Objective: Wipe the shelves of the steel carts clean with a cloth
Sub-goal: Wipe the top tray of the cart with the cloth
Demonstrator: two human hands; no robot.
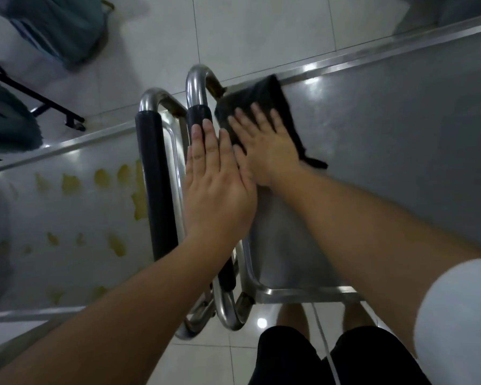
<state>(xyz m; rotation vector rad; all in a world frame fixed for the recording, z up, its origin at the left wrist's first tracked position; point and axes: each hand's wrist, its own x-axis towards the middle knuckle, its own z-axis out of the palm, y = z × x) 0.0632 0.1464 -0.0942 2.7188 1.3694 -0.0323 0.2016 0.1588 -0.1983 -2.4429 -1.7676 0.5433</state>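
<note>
A: Entry. Right hand (264, 147) lies flat, fingers straight and spread, pressing the black cloth (257, 107) onto the top shelf (386, 129) of the right cart, at the far corner by the handle end. No curl round the cloth, so the grip is wide and only palm pressure holds it.

B: Left hand (215, 179)?

A: Also flat, fingers straight and together, resting along the padded handle (199, 113) of that cart, just beside the right hand. It holds nothing.

B: Risks from here?

A: My judgement: with no pinch on the cloth, a fast stroke could leave it behind or bunch it. A tail of cloth (315, 162) trails loose behind the wrist and may drag. The corner sits hard against the raised rim (345, 58) and the handle post, so the cloth may skip the seam. The cart may also roll if the left hand's bracing is too light.

B: Surroundings?

A: A second cart (75, 207) stands touching on the left, its own padded handle (156, 184) alongside. Its shelf carries many yellow smears (70, 184), not yet wiped. The two handles stand between the carts, so reaching across means lifting over them. Tiled floor (261, 31) beyond, with a black metal frame (39, 101) and grey-green fabric (59, 26) at far left.
</note>
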